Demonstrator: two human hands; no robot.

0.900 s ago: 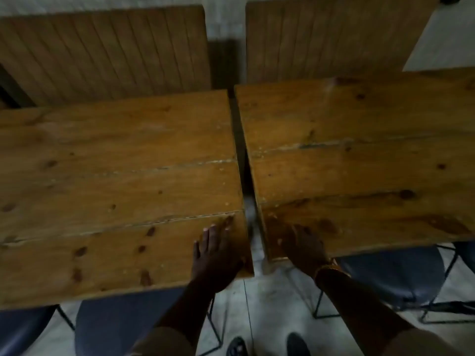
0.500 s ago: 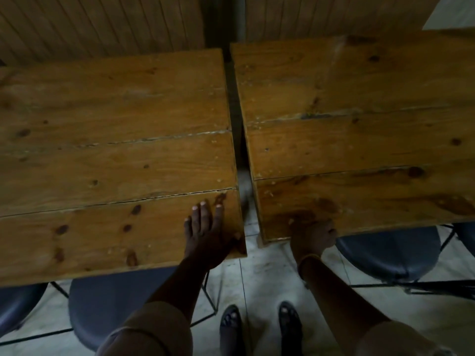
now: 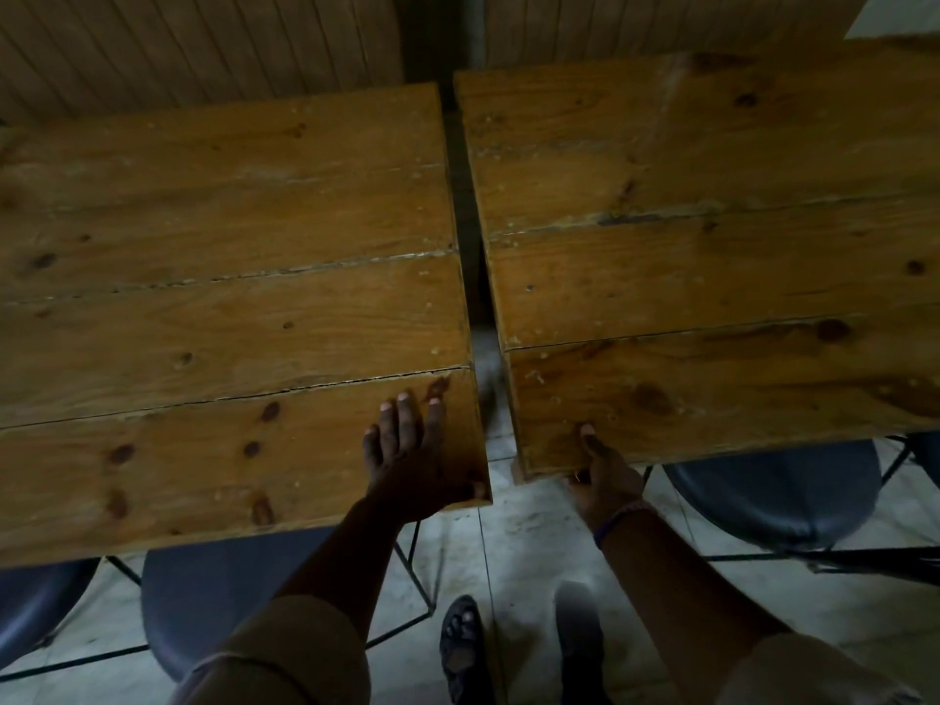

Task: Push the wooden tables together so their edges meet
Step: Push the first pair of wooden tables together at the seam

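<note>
Two wooden plank tables stand side by side with a narrow dark gap between their facing edges. The left table [image 3: 229,307] has my left hand [image 3: 412,460] lying flat on its near right corner, fingers spread and thumb hooked over the corner edge. The right table [image 3: 712,277] is gripped at its near left corner by my right hand [image 3: 600,475], thumb on top and fingers curled under the front edge. The gap is a little wider at the near end, where pale floor shows through.
Dark blue chairs with black wire legs are tucked under the near edges of both tables [image 3: 229,592] [image 3: 773,496]. My two feet [image 3: 508,648] stand on the pale tiled floor between them. Slatted wooden bench backs [image 3: 203,48] rise behind the tables.
My right hand slid from the tabletop to the front edge of the right table and now grips it. The view tilted down. The left hand stayed put.
</note>
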